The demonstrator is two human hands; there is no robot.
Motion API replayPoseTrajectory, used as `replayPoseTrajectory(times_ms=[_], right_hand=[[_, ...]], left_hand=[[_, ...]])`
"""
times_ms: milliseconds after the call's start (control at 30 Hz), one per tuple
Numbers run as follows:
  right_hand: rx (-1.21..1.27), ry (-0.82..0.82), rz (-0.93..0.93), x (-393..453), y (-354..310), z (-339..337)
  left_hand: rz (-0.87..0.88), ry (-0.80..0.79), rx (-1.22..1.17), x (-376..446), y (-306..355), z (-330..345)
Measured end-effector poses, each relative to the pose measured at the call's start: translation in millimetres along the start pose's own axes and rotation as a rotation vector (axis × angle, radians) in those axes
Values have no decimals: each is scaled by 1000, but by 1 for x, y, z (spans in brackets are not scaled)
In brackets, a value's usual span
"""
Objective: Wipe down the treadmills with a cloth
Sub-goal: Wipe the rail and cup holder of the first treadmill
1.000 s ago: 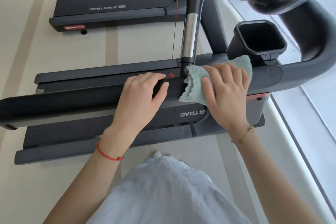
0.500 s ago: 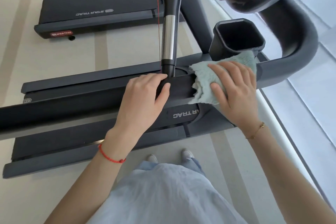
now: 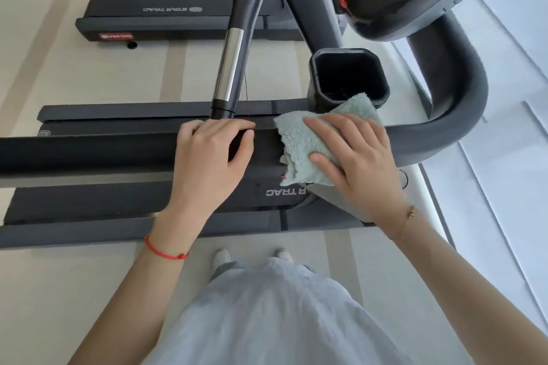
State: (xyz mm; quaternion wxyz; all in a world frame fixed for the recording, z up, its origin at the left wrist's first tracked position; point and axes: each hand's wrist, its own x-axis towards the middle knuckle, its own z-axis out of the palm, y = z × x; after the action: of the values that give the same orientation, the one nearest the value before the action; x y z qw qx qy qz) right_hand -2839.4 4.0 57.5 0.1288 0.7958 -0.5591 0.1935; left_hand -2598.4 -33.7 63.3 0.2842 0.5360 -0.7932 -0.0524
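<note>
A: We begin with the largest item. The near treadmill (image 3: 124,201) lies across the view, dark grey, with a matte deck and flat side rails. Its black handrail (image 3: 89,154) runs from the left edge toward the right, where it bends into a thick rounded tube. A second treadmill (image 3: 166,0) of the same make stands beyond it on the pale striped floor (image 3: 74,77).

B: Confirmed. We also note the centre handlebar (image 3: 229,68), part dark plastic and part polished metal, which reaches down to the handrail, and the square black cup holder (image 3: 348,75), hollow and glossy.

A: Next, the cloth (image 3: 299,139). It is pale green, fluffy, with a ragged edge. It lies draped over the handrail just beside the cup holder, its lower edge hanging toward the deck.

B: Hand positions?

A: Our right hand (image 3: 355,157) lies flat on the cloth, fingers straight and slightly spread, pressing it onto the handrail. Our left hand (image 3: 207,160) rests on the handrail near the cloth, apart from it, fingers curled over the far edge and thumb bent against the near face.

B: Smallest items: a red cord bracelet (image 3: 166,252) on the left wrist, a thin gold chain (image 3: 406,222) on the right.
</note>
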Motion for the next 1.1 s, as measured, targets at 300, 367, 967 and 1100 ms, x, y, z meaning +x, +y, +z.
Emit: replayPoseTrajectory(times_ms=[300, 367, 967, 1100], right_hand=[[-29, 26, -16, 16, -25, 13], [-40, 20, -79, 18, -22, 11], [79, 13, -117, 19, -13, 1], [275, 89, 43, 15, 11, -24]], left_hand=[[13, 47, 49, -1, 5, 8], [13, 51, 60, -1, 6, 8], [22, 4, 40, -2, 1, 4], [-35, -48, -34, 1, 4, 1]])
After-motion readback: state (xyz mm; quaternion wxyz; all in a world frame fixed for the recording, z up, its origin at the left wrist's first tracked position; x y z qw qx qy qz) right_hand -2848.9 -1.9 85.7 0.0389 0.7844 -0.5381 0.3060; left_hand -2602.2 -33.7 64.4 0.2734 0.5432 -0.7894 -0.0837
